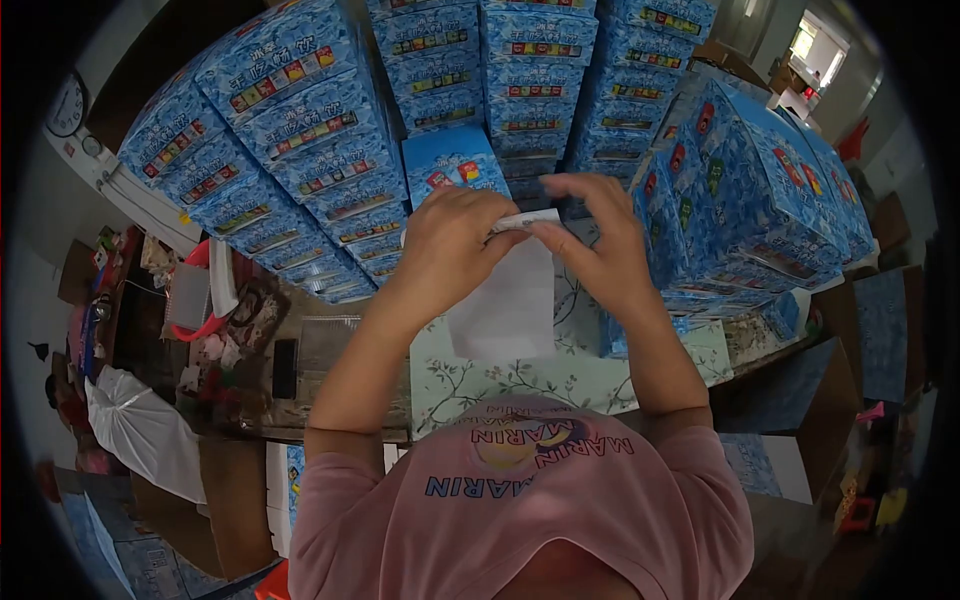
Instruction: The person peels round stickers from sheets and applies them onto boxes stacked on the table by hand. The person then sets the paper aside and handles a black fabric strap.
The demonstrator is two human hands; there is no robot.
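A left hand (448,238) clamps a white card (536,218), long edge pointing crosswise toward the right hand (606,240), its fingers parted.

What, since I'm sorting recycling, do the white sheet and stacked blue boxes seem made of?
White sheet: matte, probably paper or thin card, by its plain, dull face. Blue boxes: likely cardboard, smooth and perhaps glossy, with printed faces and crisp edges.

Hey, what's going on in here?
A person in a pink shirt holds a thin white piece in the left hand; the right hand is spread at its end. A white sheet shows just below, perhaps part of it. Stacked blue boxes stand around the flowered table cover.
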